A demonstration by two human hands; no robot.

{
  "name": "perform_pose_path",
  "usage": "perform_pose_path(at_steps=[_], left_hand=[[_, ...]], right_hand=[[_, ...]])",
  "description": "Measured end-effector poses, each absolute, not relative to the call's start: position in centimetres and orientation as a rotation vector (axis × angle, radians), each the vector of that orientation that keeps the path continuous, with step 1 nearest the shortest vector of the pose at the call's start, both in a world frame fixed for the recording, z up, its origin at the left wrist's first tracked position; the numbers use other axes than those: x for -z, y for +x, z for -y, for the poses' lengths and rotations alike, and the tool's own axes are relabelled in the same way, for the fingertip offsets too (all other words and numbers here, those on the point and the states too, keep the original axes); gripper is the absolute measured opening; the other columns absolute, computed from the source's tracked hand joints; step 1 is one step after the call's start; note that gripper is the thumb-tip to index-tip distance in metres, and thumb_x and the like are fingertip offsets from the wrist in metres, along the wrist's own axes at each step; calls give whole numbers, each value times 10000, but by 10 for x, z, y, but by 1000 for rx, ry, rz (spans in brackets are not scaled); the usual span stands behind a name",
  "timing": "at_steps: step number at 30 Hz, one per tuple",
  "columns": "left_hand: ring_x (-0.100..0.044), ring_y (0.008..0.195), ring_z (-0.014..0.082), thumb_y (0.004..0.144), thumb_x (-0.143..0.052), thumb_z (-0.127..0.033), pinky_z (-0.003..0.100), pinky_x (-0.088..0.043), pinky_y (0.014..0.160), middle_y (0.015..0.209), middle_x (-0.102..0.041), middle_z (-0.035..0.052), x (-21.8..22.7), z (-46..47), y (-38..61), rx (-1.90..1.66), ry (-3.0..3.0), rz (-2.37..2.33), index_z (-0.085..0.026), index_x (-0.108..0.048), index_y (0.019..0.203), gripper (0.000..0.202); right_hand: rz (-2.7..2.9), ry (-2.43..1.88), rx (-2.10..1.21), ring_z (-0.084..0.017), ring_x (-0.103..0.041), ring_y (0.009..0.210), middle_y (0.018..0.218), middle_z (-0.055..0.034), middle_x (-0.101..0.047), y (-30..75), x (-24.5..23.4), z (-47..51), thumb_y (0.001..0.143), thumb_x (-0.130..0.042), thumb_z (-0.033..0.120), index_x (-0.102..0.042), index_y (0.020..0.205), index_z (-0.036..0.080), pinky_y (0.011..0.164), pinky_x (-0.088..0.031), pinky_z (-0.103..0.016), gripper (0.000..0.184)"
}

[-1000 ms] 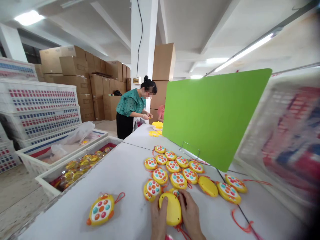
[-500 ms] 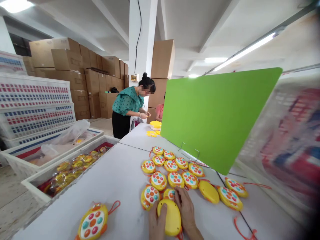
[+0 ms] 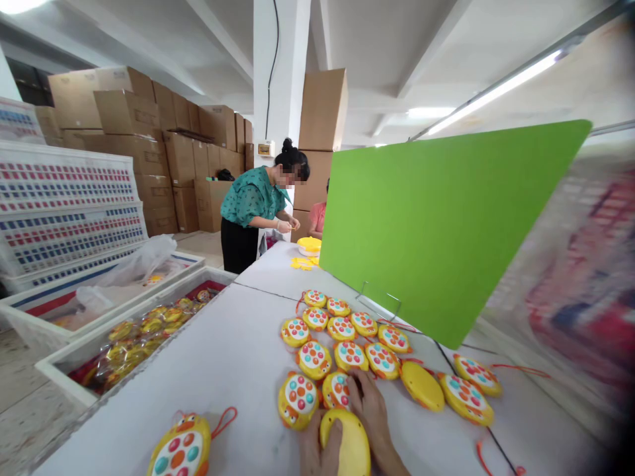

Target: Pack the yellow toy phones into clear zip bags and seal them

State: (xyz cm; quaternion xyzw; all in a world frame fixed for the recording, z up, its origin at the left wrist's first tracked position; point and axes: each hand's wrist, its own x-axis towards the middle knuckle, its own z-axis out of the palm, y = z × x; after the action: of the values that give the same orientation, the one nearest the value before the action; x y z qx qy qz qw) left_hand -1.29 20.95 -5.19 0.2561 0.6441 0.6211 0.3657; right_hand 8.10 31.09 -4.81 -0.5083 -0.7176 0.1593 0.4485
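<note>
In the head view, my left hand [image 3: 317,446] is closed around a yellow toy duck [image 3: 347,444], with its plain back facing up and the thumb across it. Just beyond it, the bent fingers of my right hand [image 3: 371,411] grip the right edge of another toy duck [image 3: 336,390], which lies with its coloured buttons up. Several similar ducks spread in rows past my hands, such as one at the left of the group [image 3: 298,400]. One duck [image 3: 424,385] there lies back side up.
Another toy duck [image 3: 181,449] with a red loop lies at the table's near left. A green board [image 3: 436,231] stands on a wire stand. White crates [image 3: 64,377] hold wrapped toys at the left. A co-worker [image 3: 253,205] in a green top stands across the table.
The held duck has come slightly nearer and to the right with my left hand. My right fingers now lie at the edge of the duck beyond, which shows more. The view has shifted a little.
</note>
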Motion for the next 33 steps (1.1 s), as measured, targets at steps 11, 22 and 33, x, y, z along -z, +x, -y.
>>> perform_pose_path(at_steps=[11,22,33], left_hand=[[-547,922,290,631,-560,-533,355,-438,826,904,-642,116,47,-210,-14,-1558,764,-1701,-163,-639,833,429],[-561,867,259,614,-585,-576,304,-450,768,868,-646,99,41,-208,-13,-1552,735,-1669,-148,-645,852,494],[-543,899,259,631,-577,-545,308,-433,797,889,-633,99,33,-205,-13,-1560,740,-1689,-133,-639,859,475]], right_hand=[[1709,-1239,-547,-237,-639,787,867,-94,-680,86,43,-309,778,-467,452,-611,869,166,711,-519,-335,332],[1673,-1271,-611,-240,-638,789,870,-88,-688,88,45,-309,762,-486,482,-623,868,168,717,-517,-341,359],[1665,-1266,-610,-238,-631,788,867,-88,-680,87,45,-309,763,-493,481,-614,868,169,714,-514,-334,351]])
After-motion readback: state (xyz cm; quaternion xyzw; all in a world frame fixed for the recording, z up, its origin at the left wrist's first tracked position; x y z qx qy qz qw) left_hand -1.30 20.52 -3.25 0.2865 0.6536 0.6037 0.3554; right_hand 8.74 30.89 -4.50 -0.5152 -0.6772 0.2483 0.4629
